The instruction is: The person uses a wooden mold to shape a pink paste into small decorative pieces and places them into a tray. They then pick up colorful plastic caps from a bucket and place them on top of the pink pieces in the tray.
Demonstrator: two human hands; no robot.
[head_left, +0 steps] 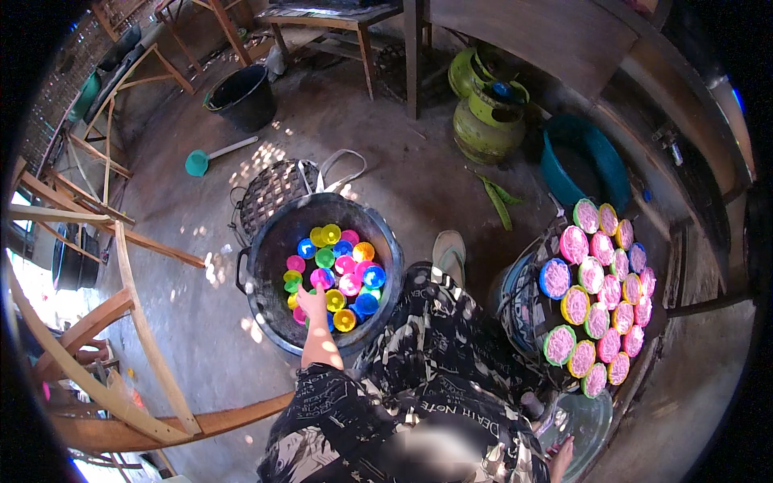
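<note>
At eight o'clock, the left hand (312,303) is reaching among cups (349,284) inside the tub (267,270); whether it is gripping one, I cannot tell. At five o'clock, the right hand (561,458) is showing by a basin (592,439), its hold unclear. Pink-filled cups (609,291) are standing at three o'clock.

Bright little cups (349,284) lie jumbled in a black tub (274,241) on the left; a see-through bowl (594,423) sits near right.
</note>
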